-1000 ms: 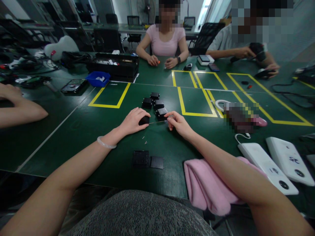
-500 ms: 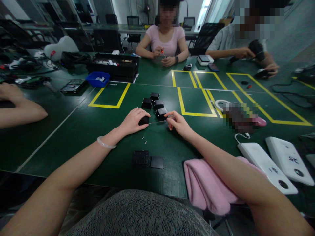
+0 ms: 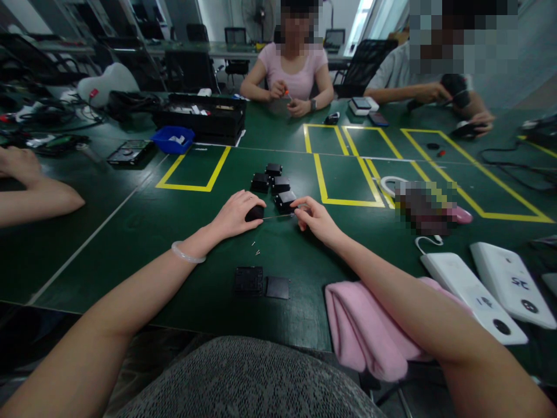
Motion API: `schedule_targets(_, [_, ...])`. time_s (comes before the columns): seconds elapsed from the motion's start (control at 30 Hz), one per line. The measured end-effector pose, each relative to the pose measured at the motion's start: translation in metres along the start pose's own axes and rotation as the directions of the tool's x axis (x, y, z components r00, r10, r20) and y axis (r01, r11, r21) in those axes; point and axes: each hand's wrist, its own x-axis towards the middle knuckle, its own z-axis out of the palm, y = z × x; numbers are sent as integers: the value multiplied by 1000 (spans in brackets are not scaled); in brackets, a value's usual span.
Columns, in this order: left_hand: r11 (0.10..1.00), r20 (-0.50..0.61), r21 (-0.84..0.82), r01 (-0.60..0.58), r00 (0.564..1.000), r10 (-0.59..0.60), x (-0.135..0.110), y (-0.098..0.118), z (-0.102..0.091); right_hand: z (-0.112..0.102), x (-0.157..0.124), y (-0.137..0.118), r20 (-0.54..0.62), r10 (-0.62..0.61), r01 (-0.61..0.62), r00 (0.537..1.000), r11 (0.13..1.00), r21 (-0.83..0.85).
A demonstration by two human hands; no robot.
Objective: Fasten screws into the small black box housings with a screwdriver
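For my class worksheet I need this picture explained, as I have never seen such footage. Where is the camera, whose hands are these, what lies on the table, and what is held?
There is no machine here. A person works with bare hands, and the camera sits on that person's head, looking forward and down. So the two arms reaching in from below are the wearer's own. The left hand grips a small black box. The right hand pinches a thin tool, its tip pointing at that box. On the green table lie four more black boxes, tiny screws, two flat black parts, a pink cloth and white devices. The other people around the table are co-workers.
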Motion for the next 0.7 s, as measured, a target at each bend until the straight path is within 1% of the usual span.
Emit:
schedule_targets(0.13, [1000,1,0,6,1000,-6,0,-1,1,1,0,0,-10,13,-13,1000,1000,-8])
schedule_targets(0.3, [1000,6,-2,2,1000,-2,0,-1,1,2,1,3,12,39,-40,999,997,64])
schedule_targets(0.5, [1000,4,1,1,1000,-1,0,-1,0,0,2,0,4,-23,23,1000,999,-36])
schedule_targets(0.7, [1000,6,8,10,1000,-10,0,-1,0,1,0,-3,-5,-22,22,1000,999,-39])
